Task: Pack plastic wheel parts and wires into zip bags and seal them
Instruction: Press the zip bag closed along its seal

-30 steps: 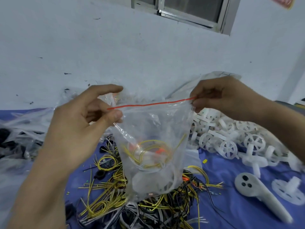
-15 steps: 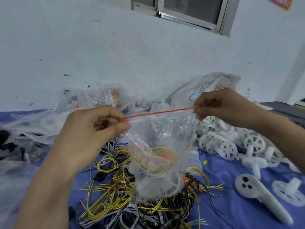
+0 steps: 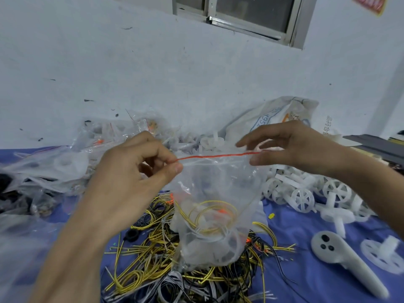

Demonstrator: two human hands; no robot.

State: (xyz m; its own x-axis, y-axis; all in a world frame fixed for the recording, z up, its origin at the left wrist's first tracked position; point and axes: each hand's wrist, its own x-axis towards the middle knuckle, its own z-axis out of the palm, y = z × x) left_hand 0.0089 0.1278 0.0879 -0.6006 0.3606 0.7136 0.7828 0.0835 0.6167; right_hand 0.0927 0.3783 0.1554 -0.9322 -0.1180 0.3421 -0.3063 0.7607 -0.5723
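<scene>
One bag (image 3: 218,186): hangs between both hands, above wires (image 3: 135,265).
Left hand (image 3: 131,178): thumb and forefinger pinch its left corner.
Right hand (image 3: 301,149): fingers spread loosely around right corner.

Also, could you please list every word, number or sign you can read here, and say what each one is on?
"4952", as best it reads: tilted blue print on the white sack by the wall.
Dark characters just right of the sack: too small and turned to read; their surface is unclear.
Red and yellow poster, top right: blurred, unreadable.
Zip bag: no print visible.
</scene>
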